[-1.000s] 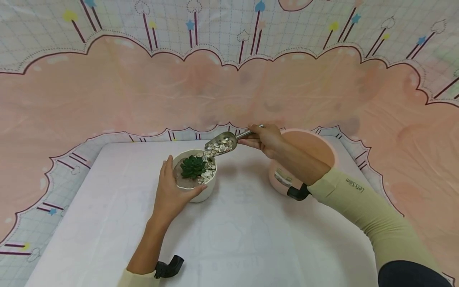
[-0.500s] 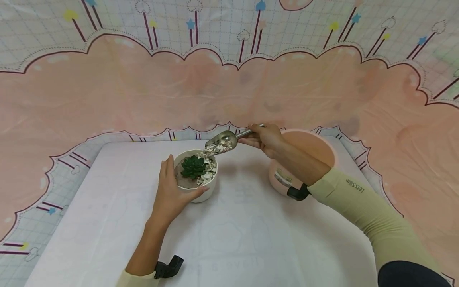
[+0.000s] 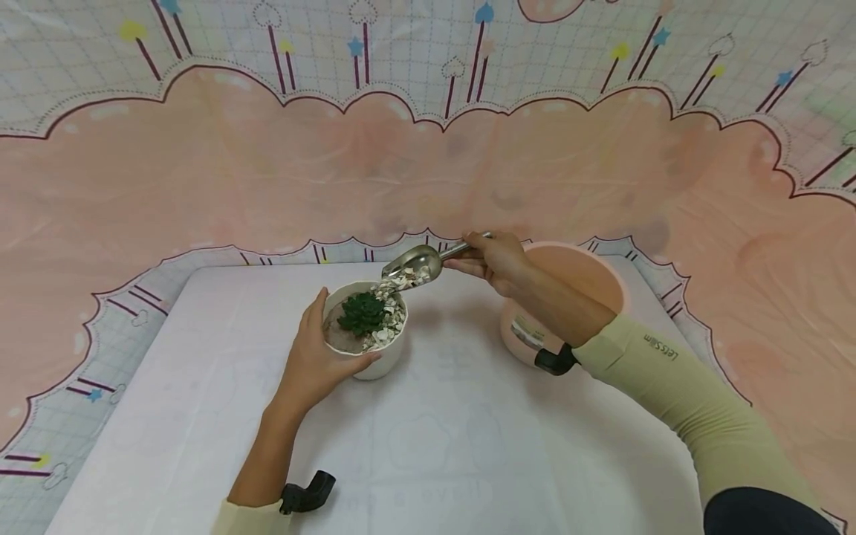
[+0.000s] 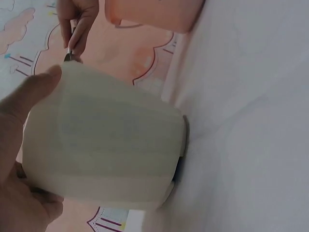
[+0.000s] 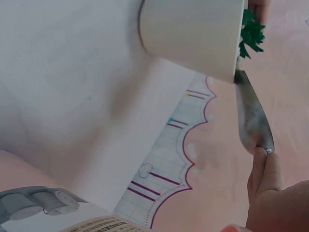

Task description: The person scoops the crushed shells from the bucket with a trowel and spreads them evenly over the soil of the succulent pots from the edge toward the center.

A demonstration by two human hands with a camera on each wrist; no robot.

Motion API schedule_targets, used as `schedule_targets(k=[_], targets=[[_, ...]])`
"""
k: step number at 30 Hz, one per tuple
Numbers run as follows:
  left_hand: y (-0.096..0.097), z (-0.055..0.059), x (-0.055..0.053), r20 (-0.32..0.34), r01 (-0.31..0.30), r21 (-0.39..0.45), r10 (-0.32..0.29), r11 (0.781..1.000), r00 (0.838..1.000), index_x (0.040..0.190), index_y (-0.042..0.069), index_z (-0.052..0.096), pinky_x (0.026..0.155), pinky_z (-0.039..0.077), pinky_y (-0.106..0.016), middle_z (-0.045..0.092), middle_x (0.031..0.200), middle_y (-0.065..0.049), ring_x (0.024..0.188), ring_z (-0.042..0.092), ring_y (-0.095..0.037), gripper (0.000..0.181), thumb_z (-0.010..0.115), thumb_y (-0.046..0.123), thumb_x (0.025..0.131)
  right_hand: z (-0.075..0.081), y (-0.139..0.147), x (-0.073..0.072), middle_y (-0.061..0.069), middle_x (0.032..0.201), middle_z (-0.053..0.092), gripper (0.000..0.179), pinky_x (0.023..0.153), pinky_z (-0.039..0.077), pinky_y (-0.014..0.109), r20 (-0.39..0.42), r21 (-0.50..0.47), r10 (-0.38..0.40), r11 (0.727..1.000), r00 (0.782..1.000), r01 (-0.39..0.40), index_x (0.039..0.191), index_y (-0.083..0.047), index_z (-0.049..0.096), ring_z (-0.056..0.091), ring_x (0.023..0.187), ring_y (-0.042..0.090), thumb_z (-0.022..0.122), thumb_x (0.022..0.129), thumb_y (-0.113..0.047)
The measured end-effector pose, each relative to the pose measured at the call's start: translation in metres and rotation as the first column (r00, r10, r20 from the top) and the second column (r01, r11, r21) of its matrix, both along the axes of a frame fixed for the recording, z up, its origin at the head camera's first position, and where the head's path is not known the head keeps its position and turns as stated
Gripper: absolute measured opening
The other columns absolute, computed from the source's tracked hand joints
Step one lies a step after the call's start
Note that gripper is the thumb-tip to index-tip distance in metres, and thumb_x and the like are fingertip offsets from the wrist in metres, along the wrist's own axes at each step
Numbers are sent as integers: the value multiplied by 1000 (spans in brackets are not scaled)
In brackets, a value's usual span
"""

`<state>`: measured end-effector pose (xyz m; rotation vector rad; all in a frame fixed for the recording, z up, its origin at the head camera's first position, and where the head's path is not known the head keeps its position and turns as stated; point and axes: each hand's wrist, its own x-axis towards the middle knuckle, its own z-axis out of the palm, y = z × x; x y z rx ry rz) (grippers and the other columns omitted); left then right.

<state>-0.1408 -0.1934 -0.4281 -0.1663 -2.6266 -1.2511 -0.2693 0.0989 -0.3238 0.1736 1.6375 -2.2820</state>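
My left hand [image 3: 316,364] holds a white flower pot [image 3: 383,365] by its rim, thumb on the near side and fingers on the far left. In the left wrist view the pot stands on the white table, its wall between thumb and fingers. Inside it a green succulent [image 3: 362,313] grows from grey-brown soil, with white pebbles [image 3: 386,334] along the right side. My right hand [image 3: 498,261] grips the handle of a metal scoop [image 3: 416,260]. The scoop tilts down to the left with its lip at the pot's back right rim, and some pebbles lie in its bowl.
A pink bucket [image 3: 513,338] with a label stands right of the pot, under my right forearm. White covering [image 3: 455,446] spreads over the table. Behind it hangs a peach and white printed cloth [image 3: 301,171]. A black strap piece [image 3: 307,492] is on my left wrist.
The heap of pebbles in the scoop has shrunk, and more lie in the pot. The pot has shifted very slightly right and nearer. The left forearm has moved a little left; the right arm stays in place.
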Motion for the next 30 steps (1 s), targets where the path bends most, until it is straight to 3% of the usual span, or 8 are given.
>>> schedule_targets(k=[4, 7, 13, 21, 25, 30], targets=[[-3, 1, -1, 27, 43, 21, -44, 999, 999, 169, 5, 13, 112, 37, -67, 27, 166, -24, 149, 33, -44, 131, 98, 34, 74, -1, 0, 0, 20, 89, 74, 27, 80, 61, 32, 0, 5, 5, 1000, 1000, -5, 125, 13, 53, 79, 77, 26, 49, 113, -11], [-1, 2, 1, 44, 36, 25, -37, 999, 998, 169, 5, 11, 115, 34, -67, 21, 168, -25, 152, 27, -45, 131, 97, 35, 75, -2, 0, 1, 19, 88, 74, 31, 80, 61, 32, 1, 6, 6, 1000, 1000, -6, 131, 15, 49, 79, 77, 26, 48, 113, -10], [17, 5, 8, 32, -73, -3, 73, 997, 997, 168, 1, 8, 118, 28, -67, 13, 170, -26, 157, 12, -45, 133, 95, 44, 77, -3, 1, 1, 19, 87, 74, 32, 79, 61, 31, -2, 1, 6, 1000, 1000, -6, 133, 14, 47, 79, 76, 26, 49, 113, -11], [29, 4, 8, -34, -172, -50, 170, 984, 985, 166, -2, 11, 118, 29, -64, 15, 168, -29, 157, 12, -47, 137, 98, 45, 72, -2, 0, -1, 20, 90, 74, 21, 81, 61, 32, -17, -1, 12, 1000, 1000, -12, 118, 9, 55, 79, 78, 27, 49, 113, -10], [23, 0, 3, -51, -137, -32, 135, 990, 990, 167, -1, 12, 119, 29, -65, 17, 168, -28, 157, 13, -46, 135, 99, 42, 72, -2, 0, -2, 20, 90, 74, 20, 81, 61, 32, -22, 0, 12, 1000, 1000, -12, 118, 8, 56, 79, 78, 27, 49, 113, -10], [11, -2, -3, -46, -48, -3, 48, 999, 998, 167, 1, 14, 116, 31, -67, 19, 168, -27, 154, 21, -47, 133, 99, 36, 72, -2, -1, -3, 20, 91, 74, 20, 80, 61, 32, -23, 10, 9, 1000, 1000, -9, 119, 8, 56, 79, 78, 27, 49, 113, -10]])
